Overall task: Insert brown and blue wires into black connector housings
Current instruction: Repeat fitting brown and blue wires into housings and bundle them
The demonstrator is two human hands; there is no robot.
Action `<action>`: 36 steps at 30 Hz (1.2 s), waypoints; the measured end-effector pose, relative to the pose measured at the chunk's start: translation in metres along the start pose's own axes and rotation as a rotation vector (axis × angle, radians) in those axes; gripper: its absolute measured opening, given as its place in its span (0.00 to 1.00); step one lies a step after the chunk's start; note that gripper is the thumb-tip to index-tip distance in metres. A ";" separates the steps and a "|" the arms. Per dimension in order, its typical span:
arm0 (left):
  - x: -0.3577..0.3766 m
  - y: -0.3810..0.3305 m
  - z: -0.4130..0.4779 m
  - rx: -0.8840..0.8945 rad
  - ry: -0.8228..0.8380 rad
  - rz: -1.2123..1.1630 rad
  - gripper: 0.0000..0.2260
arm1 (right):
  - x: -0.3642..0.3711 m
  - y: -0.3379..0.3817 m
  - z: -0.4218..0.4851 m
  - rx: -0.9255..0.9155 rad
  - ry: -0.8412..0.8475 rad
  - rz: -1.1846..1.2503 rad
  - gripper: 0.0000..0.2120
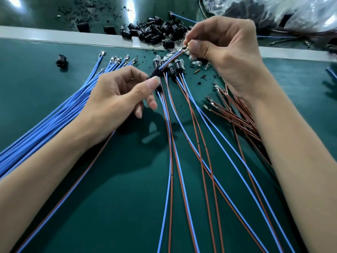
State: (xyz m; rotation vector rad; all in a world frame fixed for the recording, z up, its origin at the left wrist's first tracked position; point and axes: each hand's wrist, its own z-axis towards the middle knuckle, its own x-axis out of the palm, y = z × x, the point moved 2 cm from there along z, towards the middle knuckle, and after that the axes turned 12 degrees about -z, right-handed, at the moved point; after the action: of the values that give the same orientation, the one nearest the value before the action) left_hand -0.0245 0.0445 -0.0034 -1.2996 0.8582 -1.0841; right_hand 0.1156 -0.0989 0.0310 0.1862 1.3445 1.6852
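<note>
My left hand (pixel 116 98) pinches a black connector housing (pixel 155 73) between thumb and forefinger above the green mat. A blue and a brown wire pair (pixel 170 59) runs out of the housing up to my right hand (pixel 226 50), which pinches the metal terminals at the wires' tips. Finished black housings with clear bulbs (pixel 173 65) lie just behind, their wire pairs (pixel 182 143) trailing toward me. Loose blue wires (pixel 60 115) fan out on the left. Loose brown wires (pixel 235 114) lie under my right wrist.
A heap of empty black housings (pixel 155 31) sits along the white strip (pixel 54 36) at the back. One lone housing (pixel 62 61) lies at left. Clear bulbs (pixel 193 58) and black crumbs scatter near the middle. A plastic bag (pixel 273 11) fills the top right corner.
</note>
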 end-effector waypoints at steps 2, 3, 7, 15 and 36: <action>0.001 0.000 0.000 -0.004 0.016 0.049 0.10 | 0.001 0.001 0.000 -0.005 0.007 -0.004 0.08; 0.002 0.001 0.000 -0.006 0.034 0.086 0.10 | 0.002 0.001 -0.001 -0.008 0.013 -0.007 0.08; 0.003 0.001 -0.002 -0.004 0.066 0.142 0.11 | 0.004 0.001 -0.001 -0.012 0.018 -0.006 0.09; 0.002 0.001 -0.002 0.043 0.025 0.149 0.10 | 0.024 0.002 -0.001 -0.017 0.124 -0.032 0.13; 0.001 0.002 -0.005 0.067 0.015 0.149 0.12 | 0.030 0.007 -0.009 0.095 0.424 0.058 0.11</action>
State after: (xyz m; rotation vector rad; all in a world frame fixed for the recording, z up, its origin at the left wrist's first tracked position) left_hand -0.0288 0.0423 -0.0054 -1.1548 0.9082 -0.9972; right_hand 0.0898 -0.0823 0.0206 -0.0858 1.7469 1.7739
